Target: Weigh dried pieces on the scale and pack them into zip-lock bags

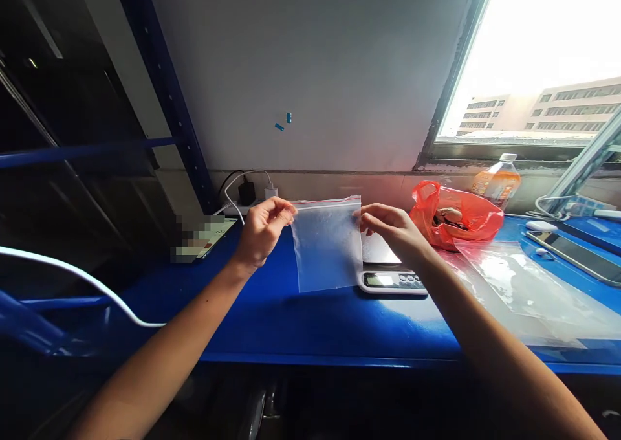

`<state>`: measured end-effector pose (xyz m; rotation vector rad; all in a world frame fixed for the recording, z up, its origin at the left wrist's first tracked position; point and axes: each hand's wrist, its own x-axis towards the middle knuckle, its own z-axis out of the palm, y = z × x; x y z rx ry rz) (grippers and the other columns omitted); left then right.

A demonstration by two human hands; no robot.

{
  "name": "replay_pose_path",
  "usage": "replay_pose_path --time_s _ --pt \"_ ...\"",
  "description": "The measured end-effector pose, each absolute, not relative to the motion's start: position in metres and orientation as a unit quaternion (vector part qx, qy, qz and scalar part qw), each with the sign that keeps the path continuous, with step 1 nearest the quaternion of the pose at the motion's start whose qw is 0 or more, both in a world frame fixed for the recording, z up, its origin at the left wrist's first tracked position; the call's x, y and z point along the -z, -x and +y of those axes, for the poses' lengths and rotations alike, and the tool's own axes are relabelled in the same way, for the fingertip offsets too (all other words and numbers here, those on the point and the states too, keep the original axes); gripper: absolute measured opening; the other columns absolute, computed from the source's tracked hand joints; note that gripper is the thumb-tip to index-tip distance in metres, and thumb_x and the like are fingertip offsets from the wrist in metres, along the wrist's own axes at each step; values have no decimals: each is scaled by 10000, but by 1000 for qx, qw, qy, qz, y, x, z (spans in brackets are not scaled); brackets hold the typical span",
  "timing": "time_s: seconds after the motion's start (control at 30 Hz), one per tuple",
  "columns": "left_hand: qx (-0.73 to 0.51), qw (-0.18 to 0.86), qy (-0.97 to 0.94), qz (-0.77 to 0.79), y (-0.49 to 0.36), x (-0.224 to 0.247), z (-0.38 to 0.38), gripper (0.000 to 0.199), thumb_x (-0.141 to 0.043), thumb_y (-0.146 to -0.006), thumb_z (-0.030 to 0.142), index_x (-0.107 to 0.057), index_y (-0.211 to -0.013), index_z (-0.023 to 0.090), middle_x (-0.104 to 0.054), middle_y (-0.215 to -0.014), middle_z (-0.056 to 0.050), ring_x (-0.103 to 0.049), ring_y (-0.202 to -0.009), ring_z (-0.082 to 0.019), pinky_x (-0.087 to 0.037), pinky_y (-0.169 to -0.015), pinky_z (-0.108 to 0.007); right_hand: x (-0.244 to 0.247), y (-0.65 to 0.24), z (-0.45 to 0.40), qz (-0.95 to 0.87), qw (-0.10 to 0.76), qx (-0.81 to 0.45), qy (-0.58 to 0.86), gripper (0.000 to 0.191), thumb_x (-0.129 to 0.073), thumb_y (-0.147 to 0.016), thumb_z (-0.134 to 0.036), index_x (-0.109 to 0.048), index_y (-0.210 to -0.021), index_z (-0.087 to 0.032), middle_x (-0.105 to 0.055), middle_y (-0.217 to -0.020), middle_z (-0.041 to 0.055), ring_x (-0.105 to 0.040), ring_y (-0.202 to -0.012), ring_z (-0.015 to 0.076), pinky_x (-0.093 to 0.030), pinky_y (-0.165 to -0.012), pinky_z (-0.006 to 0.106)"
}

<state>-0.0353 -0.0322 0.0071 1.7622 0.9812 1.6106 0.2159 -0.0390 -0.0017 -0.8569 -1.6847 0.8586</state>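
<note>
A clear zip bag (327,249) with a red line along its top edge hangs upright above the blue table. Its upper left corner is pinched in my left hand (264,230). My right hand (391,230) grips the bag's right edge near the top, its fingertips partly behind the plastic. Behind the bag and below my right hand, a white digital scale (395,281) lies on the table, partly covered from view by the bag and my right forearm. Nothing can be made out inside the bag.
A red plastic bag (456,217) with brownish items stands at the right, before an orange drink bottle (499,178). More clear bags (528,291) lie beside a phone (577,255). A booklet (208,238), a power strip and cables are at the left on the blue table (320,336).
</note>
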Motion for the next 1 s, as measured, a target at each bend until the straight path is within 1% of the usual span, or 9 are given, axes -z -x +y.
replay_pose_path --time_s 0.07,0.13,0.23,0.37,0.5,0.57,0.67,0.8,1.0 --pt "-591 287 -658 368 32 -5 -34 118 -629 -751 277 -624 -726 161 -575 -653 8 -512 -637 -115 -430 -671 -271 3 -208 -42 -698 521 -339 356 301 -601 -808 -453 -641 -856 -158 -609 -756 25 -541 -701 132 -428 -649 273" --pt "-580 307 -657 372 29 -5 -35 132 -622 -750 289 -618 -720 160 -581 -657 5 -513 -626 -115 -438 -663 -272 5 -207 -43 -691 532 -336 355 290 -599 -816 -451 -619 -821 -162 -586 -719 6 -525 -662 120 -411 -621 259" --pt "-556 331 -665 374 28 -4 -36 153 -613 -753 302 -614 -706 156 -578 -655 3 -515 -625 -116 -440 -658 -270 5 -208 -43 -685 542 -328 359 285 -589 -829 -451 -591 -814 -166 -561 -681 -9 -504 -620 110 -386 -586 248" --pt "-521 364 -678 369 27 -2 -38 175 -568 -776 310 -622 -736 148 -591 -677 -8 -521 -632 -124 -431 -655 -275 4 -204 -47 -680 552 -322 360 265 -583 -824 -428 -569 -800 -164 -534 -620 -17 -497 -585 115 -389 -569 252" --pt "-500 372 -691 367 24 0 -42 257 -514 -819 373 -627 -774 147 -621 -724 -32 -561 -690 -152 -438 -692 -298 7 -198 -47 -666 566 -295 386 241 -567 -809 -396 -558 -754 -162 -517 -619 -17 -474 -565 108 -376 -542 246" --pt "-494 360 -702 367 22 0 -44 258 -545 -806 392 -620 -764 149 -616 -716 -25 -555 -679 -148 -442 -697 -298 10 -196 -46 -661 569 -288 395 233 -559 -803 -385 -552 -740 -161 -504 -617 -17 -453 -558 104 -355 -519 241" --pt "-481 347 -710 379 19 0 -45 215 -620 -749 365 -614 -735 150 -595 -677 -8 -536 -644 -134 -436 -661 -282 11 -195 -46 -660 565 -297 397 242 -560 -800 -393 -548 -734 -161 -498 -619 -17 -442 -563 103 -344 -510 237" --pt "-470 340 -713 394 18 0 -45 217 -639 -729 361 -623 -734 145 -596 -656 -7 -545 -646 -135 -425 -640 -274 10 -193 -49 -651 574 -308 391 285 -580 -797 -440 -559 -747 -160 -505 -627 -14 -457 -577 109 -370 -530 242" --pt "-475 322 -714 401 18 -1 -46 224 -632 -721 368 -613 -715 145 -585 -641 -2 -526 -627 -129 -411 -616 -269 15 -195 -44 -617 595 -303 417 339 -664 -736 -483 -587 -777 -156 -576 -704 16 -514 -640 129 -406 -587 262"
